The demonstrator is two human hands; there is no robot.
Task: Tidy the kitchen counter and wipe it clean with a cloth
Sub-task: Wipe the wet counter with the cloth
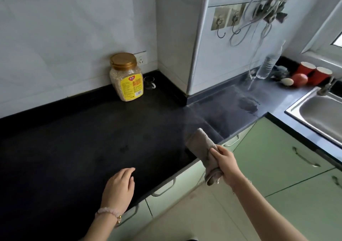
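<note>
A grey folded cloth (200, 149) is gripped in my right hand (226, 164) at the front edge of the black counter (77, 144); its upper end lies over the counter, its lower end hangs past the edge. My left hand (119, 188) hovers low over the counter's front part, fingers slightly apart, holding nothing. A jar of oats (127, 78) with a gold lid and yellow label stands at the back by the wall. A small clear glass (149, 82) sits just right of it.
To the right, the counter carries a wet patch (248, 104), a clear plastic bottle (268, 65), two red cups (314, 73), a red fruit (299, 79) and an egg (287, 82). A steel sink (318, 111) lies far right. Green drawers (277, 157) run below.
</note>
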